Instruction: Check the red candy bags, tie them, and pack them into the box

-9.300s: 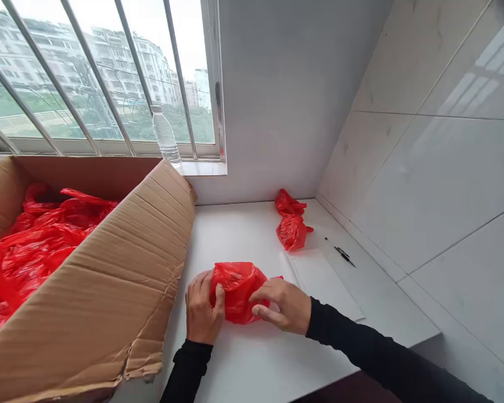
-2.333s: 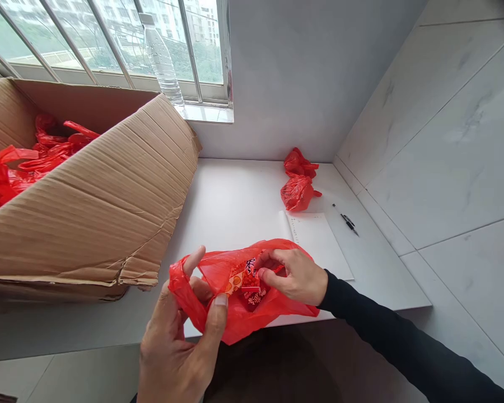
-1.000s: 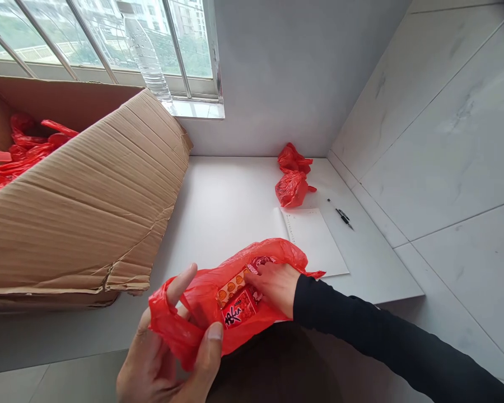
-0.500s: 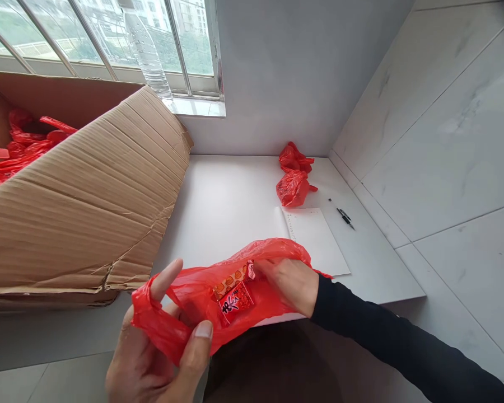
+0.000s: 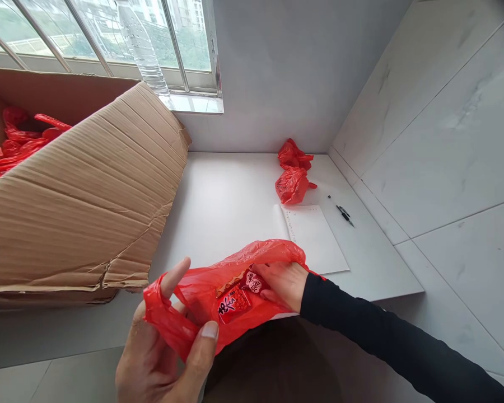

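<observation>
My left hand [image 5: 168,347] grips a thin red plastic bag [image 5: 235,263] by its handle loop, which runs around the fingers, with the thumb pressed along the near rim. The bag's mouth is spread open toward me. Inside it, a small red snack packet [image 5: 234,304] with dark lettering lies beside an orange-patterned packet [image 5: 231,284]. My right hand [image 5: 283,281], in a black sleeve, reaches into the bag from the right. Its fingers close around the end of a dark red snack packet [image 5: 254,281] with a pale round label; the fingertips are partly hidden.
A large cardboard box [image 5: 79,196] at left holds several red bags [image 5: 21,143]. Two tied red bags [image 5: 293,184] sit at the white table's [image 5: 222,196] back, near a notebook [image 5: 317,238] and pen [image 5: 344,214]. A plastic bottle [image 5: 145,53] stands on the windowsill.
The dark red packet at my right fingers has turned, showing its pale round label and covering more of the orange-patterned one. My left hand has shifted slightly right with the bag's handle.
</observation>
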Motion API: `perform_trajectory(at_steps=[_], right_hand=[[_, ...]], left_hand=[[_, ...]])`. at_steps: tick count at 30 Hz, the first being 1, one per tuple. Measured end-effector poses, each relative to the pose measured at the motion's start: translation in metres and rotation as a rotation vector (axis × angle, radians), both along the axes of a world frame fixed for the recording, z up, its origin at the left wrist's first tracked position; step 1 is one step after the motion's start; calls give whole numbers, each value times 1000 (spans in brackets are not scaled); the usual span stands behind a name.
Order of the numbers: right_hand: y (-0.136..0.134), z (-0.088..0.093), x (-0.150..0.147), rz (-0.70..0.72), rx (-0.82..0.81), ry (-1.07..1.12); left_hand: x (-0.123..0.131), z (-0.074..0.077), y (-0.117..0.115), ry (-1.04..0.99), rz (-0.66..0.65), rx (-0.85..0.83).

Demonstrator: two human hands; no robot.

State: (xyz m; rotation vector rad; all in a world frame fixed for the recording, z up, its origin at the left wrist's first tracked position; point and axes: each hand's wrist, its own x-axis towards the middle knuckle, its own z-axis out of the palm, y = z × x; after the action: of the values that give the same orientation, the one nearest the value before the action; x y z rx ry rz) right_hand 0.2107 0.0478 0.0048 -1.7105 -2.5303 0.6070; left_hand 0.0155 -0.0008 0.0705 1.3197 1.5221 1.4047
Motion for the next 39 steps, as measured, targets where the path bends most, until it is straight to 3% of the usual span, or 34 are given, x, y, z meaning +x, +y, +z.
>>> perform_trajectory(at_steps=[5, 15, 20, 23, 28, 33, 39], right_hand=[[3, 3, 2, 14, -27, 181], [-2, 0, 1, -243, -109, 576], [-10, 7, 4, -202, -297, 423], [-8, 16, 6, -142, -222, 334], [-5, 18, 6, -151, -113, 387], [-10, 14, 7, -88, -207, 147], [-10, 14, 5, -21, -15, -52]], left_hand=[[2, 6, 2, -35, 24, -26], [-4, 3, 6, -7, 33, -28], [-7, 2, 7, -23, 27, -41], [-8, 2, 7, -49, 28, -68], [-9, 2, 7, -57, 29, -62], [-8, 2, 9, -49, 21, -79], [-5, 3, 6, -20, 19, -45]])
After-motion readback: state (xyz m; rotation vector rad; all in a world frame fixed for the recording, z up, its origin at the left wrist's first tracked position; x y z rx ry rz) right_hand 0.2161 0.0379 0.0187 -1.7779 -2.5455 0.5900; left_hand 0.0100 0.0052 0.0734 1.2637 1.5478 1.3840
